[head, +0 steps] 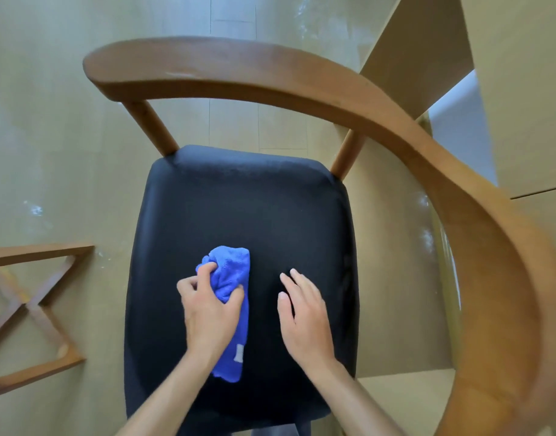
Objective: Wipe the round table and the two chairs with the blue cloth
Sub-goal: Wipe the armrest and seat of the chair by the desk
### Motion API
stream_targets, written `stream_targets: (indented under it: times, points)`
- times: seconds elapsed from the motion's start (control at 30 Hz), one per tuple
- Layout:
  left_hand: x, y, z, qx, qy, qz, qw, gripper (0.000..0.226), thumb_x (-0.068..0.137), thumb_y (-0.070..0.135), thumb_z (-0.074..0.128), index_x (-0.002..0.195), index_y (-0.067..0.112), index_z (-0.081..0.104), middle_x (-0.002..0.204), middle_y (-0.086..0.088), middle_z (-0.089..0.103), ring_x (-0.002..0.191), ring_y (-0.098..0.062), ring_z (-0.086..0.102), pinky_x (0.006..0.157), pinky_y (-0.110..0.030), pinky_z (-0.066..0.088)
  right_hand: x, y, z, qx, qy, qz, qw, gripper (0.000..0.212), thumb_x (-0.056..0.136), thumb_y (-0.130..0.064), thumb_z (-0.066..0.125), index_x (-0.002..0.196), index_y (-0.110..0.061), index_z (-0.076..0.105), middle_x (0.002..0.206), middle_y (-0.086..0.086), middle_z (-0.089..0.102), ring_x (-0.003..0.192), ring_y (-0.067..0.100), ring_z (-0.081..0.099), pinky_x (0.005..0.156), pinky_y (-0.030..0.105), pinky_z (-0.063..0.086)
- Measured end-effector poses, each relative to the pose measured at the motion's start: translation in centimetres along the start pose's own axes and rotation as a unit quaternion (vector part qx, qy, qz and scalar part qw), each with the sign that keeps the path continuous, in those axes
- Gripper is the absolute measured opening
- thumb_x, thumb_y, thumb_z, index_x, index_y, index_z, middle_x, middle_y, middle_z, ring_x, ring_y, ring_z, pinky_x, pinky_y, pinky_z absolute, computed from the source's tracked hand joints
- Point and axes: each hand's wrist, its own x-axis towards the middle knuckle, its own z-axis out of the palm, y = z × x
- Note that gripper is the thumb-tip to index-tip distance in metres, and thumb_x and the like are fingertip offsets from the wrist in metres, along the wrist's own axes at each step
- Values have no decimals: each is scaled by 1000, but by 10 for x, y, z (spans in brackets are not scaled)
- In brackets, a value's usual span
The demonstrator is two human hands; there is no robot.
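On black chair seat (238,199), left hand (207,313) gripping blue cloth (231,278), right hand (301,319) flat, fingers straight

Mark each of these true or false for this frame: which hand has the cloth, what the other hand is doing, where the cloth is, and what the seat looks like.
1. The left hand grips the blue cloth. True.
2. The right hand also holds the cloth. False: it lies with fingers straight over the seat, apart from the cloth.
3. The cloth is on the chair's black seat. True.
4. The cloth is draped over the wooden backrest. False: it is on the seat.
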Motion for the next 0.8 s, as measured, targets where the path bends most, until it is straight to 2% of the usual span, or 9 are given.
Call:
stream_targets:
  times: [0.07, 0.13, 0.23, 0.3, 0.37, 0.47, 0.57, 0.63, 0.8]
  points:
    - [-10, 20, 12, -59, -54, -8, 997, 38, 83, 35, 68, 113, 40, 46, 107, 11, 36, 88, -3, 55, 71, -17, 42, -6, -23, -3, 127, -3, 26, 992, 49, 97, -42, 37, 146, -35, 35, 153, -17, 28, 140, -7, 19, 117, 26, 21]
    - [-12, 37, 17, -177, -142, -40, 973, 16, 83, 46, 60, 98, 40, 57, 103, 16, 56, 87, -8, 62, 70, -17, 51, -3, -33, 0, 146, 14, 48, 988, 63, 88, -60, 27, 148, -41, 24, 157, -15, 17, 141, -2, 18, 116, 28, 23]
    - [-3, 46, 10, -355, -218, -141, 898, 31, 83, 55, 48, 100, 40, 68, 96, 10, 73, 88, -14, 71, 69, -31, 58, 8, -34, 13, 2, 43, 108, 993, 77, 85, -66, 28, 152, -37, 6, 160, 0, 4, 146, 19, 13, 115, 39, 24]
    - [4, 39, 2, -371, -194, -157, 895, 29, 95, 47, 41, 113, 39, 62, 102, 1, 73, 94, -19, 71, 78, -42, 57, 12, -42, 28, -143, 48, 109, 983, 86, 82, -67, 44, 153, -29, 13, 158, 16, 11, 141, 33, 24, 107, 49, 34]
    - [8, 27, -5, -283, -168, -130, 935, 26, 97, 39, 39, 110, 39, 62, 107, 4, 71, 100, -13, 67, 84, -41, 54, 17, -46, 38, -200, 43, 100, 974, 83, 76, -60, 65, 146, -24, 38, 147, 25, 37, 119, 40, 49, 84, 50, 49]
    - [12, 11, -9, -87, -100, -39, 990, 23, 97, 30, 44, 109, 35, 63, 113, 13, 61, 108, -8, 57, 91, -33, 46, 25, -25, 27, -221, 50, 20, 974, 67, 67, -26, 80, 131, -27, 58, 128, 21, 56, 91, 36, 59, 64, 41, 50]
    - [12, -2, -13, 68, -66, 69, 993, 26, 95, 18, 50, 118, 21, 61, 126, 2, 51, 117, -14, 44, 92, -26, 35, 28, 19, -9, -269, 47, -168, 947, 64, 60, -1, 68, 119, -27, 68, 119, 19, 62, 80, 35, 60, 58, 36, 47]
    - [12, -9, -17, 167, -69, 139, 974, 35, 92, 14, 55, 127, 15, 57, 141, -3, 40, 133, -19, 29, 103, -34, 34, 40, 43, -42, -281, 43, -203, 937, 63, 62, 4, 67, 118, -23, 69, 119, 19, 62, 83, 38, 60, 62, 39, 49]
    - [33, -26, -36, 342, -52, 186, 920, 65, 88, 26, 62, 147, 24, 35, 157, -12, 14, 145, -32, 7, 109, -57, 24, 67, 69, -69, -157, 159, 56, 973, 61, 83, 0, 57, 140, -21, 49, 139, 13, 43, 112, 39, 48, 89, 51, 46]
